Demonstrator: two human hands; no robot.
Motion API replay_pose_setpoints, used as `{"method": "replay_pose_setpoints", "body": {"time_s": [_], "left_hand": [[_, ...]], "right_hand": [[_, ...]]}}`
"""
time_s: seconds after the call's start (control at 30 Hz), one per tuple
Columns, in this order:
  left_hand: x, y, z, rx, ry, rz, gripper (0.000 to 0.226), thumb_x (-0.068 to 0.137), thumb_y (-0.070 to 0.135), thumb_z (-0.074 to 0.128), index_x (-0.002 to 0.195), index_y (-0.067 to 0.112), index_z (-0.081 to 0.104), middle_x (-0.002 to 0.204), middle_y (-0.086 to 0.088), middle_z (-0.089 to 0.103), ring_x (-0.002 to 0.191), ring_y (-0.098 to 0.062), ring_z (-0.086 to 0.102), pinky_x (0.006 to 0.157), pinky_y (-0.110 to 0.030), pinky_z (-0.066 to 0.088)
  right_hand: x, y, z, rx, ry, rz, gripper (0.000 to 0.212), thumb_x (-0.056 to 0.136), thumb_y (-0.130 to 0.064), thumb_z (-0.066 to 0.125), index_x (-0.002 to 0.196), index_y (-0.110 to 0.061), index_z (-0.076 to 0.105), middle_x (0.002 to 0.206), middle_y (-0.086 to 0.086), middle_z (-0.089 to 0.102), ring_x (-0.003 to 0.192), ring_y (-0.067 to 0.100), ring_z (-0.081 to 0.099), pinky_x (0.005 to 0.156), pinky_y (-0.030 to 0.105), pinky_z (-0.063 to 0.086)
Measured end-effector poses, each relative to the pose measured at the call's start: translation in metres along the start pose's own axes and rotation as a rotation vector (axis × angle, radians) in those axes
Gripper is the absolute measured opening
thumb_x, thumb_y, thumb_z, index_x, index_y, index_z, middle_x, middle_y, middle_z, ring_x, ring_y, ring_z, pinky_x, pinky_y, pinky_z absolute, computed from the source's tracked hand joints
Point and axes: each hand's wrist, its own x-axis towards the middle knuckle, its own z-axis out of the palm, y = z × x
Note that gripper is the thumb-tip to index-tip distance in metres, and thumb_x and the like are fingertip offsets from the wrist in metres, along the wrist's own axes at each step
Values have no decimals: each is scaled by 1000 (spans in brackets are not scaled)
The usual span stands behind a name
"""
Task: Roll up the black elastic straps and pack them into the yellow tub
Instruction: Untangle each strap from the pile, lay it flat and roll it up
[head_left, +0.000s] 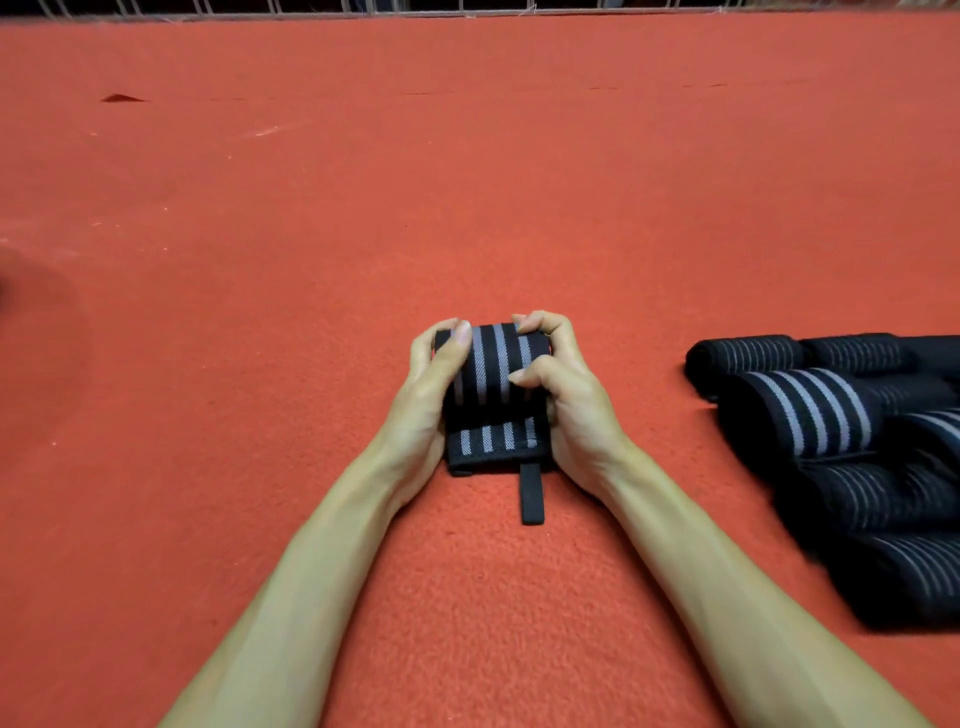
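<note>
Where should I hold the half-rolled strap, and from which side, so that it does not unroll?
Grip the strap at its two ends, one hand from each side, as the left hand and right hand do. The roll's axis lies left to right, and its loose end points toward the person.

Before you: table (467, 182) covered in red felt, small dark nick (120, 97) far left; white wire grid (415, 7) along far edge.
</note>
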Motion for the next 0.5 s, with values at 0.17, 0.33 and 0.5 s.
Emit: {"method": "replay_pose_setpoints", "body": {"time_s": [0.17,0.33,0.5], "left_hand": [[3,-5,1,61,146,34,72,66,39,73,127,10,47,106,-4,65,87,-9,67,74,-28,54],[8,-7,-4,110,166,126,82,60,38,76,128,1,48,106,-10,64,92,-17,66,74,-28,53],[5,-9,-1,243,111,222,49,82,22,76,126,23,57,111,5,69,99,-4,64,84,-21,51]], "right_hand": [[0,3,-2,-21,-75,-2,45,72,-26,59,115,-37,51,122,7,47,101,17,54,82,32,47],[5,10,-3,-80,-7,90,60,83,-51,58,134,-23,43,122,2,63,111,15,64,97,38,50],[7,10,-16,211,29,37,49,89,-16,62,134,-6,46,114,11,64,105,24,64,88,33,53]]}}
